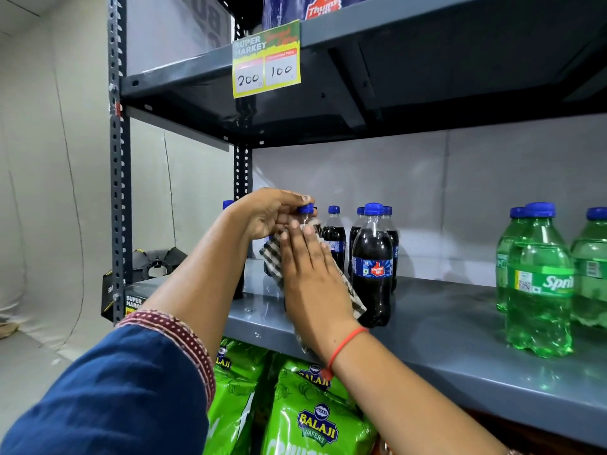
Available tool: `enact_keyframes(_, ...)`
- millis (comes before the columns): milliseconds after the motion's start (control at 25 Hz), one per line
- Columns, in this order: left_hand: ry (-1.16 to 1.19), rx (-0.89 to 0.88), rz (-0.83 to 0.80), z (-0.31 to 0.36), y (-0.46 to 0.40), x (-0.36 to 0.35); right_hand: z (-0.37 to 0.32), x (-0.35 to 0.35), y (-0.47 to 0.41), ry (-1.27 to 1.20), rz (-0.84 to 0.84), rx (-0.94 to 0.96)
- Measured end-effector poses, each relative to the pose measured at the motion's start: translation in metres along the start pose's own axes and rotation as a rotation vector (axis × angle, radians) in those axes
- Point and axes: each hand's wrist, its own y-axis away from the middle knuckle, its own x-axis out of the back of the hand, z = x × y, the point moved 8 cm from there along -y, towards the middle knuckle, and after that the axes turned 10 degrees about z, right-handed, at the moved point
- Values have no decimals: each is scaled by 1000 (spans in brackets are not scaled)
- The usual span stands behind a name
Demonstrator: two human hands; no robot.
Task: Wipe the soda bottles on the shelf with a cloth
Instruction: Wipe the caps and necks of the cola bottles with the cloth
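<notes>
Wiping underway: left hand [269, 213] grips cola bottle [306, 214] cap, right hand [312, 274] flat, pressing cloth [272, 261] on it; bottles right of it await.

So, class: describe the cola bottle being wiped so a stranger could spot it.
Find the grey shelf under the yellow price sign. At its left end stand dark cola bottles. Yours alone has a left hand on its cap and a right hand pressing a checked cloth against it.

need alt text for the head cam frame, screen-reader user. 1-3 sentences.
A person's left hand steadies a dark cola bottle by its blue cap while the right hand presses a checked cloth against its side. More cola bottles and green Sprite bottles stand on the same grey shelf.
</notes>
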Motion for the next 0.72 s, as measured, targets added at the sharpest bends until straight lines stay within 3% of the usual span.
enact_keyframes(400,31,105,54,-3,-6,-17,0,-6,5,55,-47,101)
enact_keyframes(720,137,146,-77,-13,-17,-11,0,-5,1,22,25,138)
